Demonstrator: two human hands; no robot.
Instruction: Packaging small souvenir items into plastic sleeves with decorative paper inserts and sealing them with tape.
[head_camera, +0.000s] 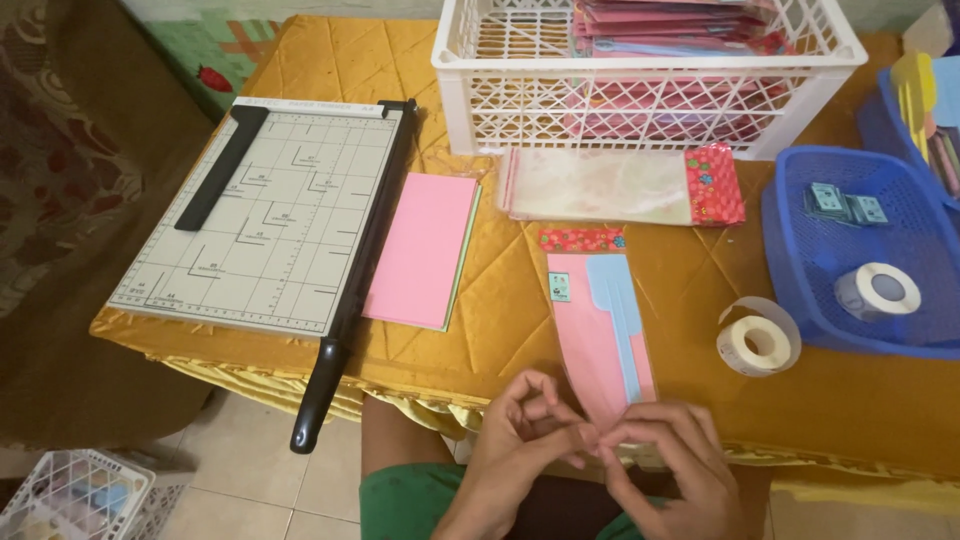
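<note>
both hands' fingertips pinched on pink packet (600, 340) end, left hand (520, 440), right hand (670, 460)

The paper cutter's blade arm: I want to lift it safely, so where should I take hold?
Take the black handle at the near end of the blade arm, from above. It overhangs the table edge, free all around, clear of the cutting edge.

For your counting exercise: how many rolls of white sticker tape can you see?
2: one roll stands on the yellow cloth beside the blue basket; the other roll lies inside that basket. More may be hidden.
</note>
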